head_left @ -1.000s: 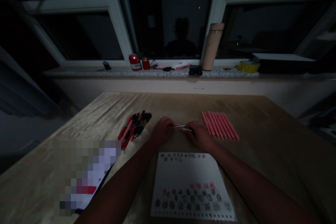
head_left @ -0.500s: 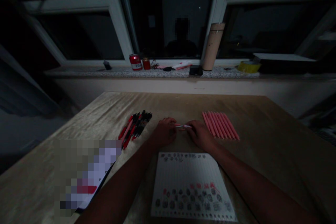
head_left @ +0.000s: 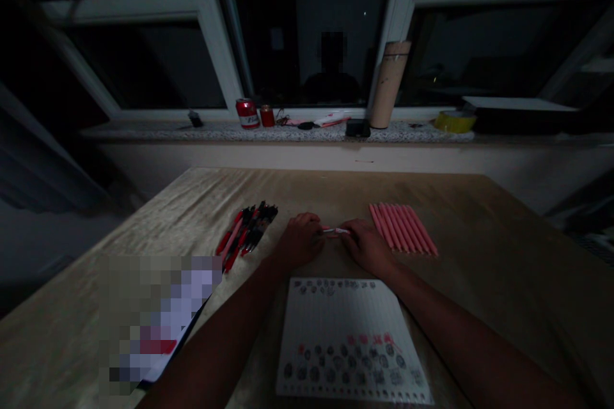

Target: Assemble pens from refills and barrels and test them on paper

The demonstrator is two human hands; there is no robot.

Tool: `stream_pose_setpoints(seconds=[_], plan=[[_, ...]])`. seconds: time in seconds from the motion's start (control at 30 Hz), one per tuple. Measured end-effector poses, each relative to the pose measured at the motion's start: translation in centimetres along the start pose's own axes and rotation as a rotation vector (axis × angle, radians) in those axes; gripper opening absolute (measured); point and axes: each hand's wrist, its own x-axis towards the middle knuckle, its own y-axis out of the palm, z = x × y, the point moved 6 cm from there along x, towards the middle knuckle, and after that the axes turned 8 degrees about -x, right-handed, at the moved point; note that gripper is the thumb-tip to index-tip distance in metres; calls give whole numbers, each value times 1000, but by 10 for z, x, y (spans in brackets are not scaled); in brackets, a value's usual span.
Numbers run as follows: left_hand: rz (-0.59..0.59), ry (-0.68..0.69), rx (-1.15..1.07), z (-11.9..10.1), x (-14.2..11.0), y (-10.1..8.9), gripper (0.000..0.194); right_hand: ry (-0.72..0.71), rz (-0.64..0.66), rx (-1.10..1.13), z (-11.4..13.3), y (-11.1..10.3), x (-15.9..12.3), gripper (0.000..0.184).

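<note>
My left hand (head_left: 300, 241) and my right hand (head_left: 367, 244) meet over the middle of the table (head_left: 480, 255), both closed on the ends of one pink pen (head_left: 334, 231) held level between them. A pile of red and black pens (head_left: 244, 234) lies just left of my left hand. A neat row of pink pens (head_left: 401, 227) lies just right of my right hand. A white sheet with printed marks (head_left: 350, 339) rests between my forearms, nearer to me.
A blurred-out item (head_left: 153, 319) lies at the left front of the table. On the window sill behind stand a red can (head_left: 247, 113), a small red jar (head_left: 267, 116), a tall cardboard tube (head_left: 387, 84), a yellow tape roll (head_left: 453, 121) and small dark things.
My hands have drawn a little closer together along the pink pen, so less of it shows between them. Nothing else on the table has moved.
</note>
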Motion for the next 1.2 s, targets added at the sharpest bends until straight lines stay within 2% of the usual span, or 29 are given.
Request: stream_pose_setpoints(seconds=[0.17,0.37,0.97,1.2], plan=[[17,44,36,-10,2,6,24,-3,7,-2,-1,2,0,16],[31,36,73,-6,5,13,24,-4,6,-15,-3,4,0,13],[44,36,33,-17,4,4,21,1,-4,5,-2,1,0,16],[48,52,13,-19,2,3,25,-1,-7,3,-1,1,0,16]])
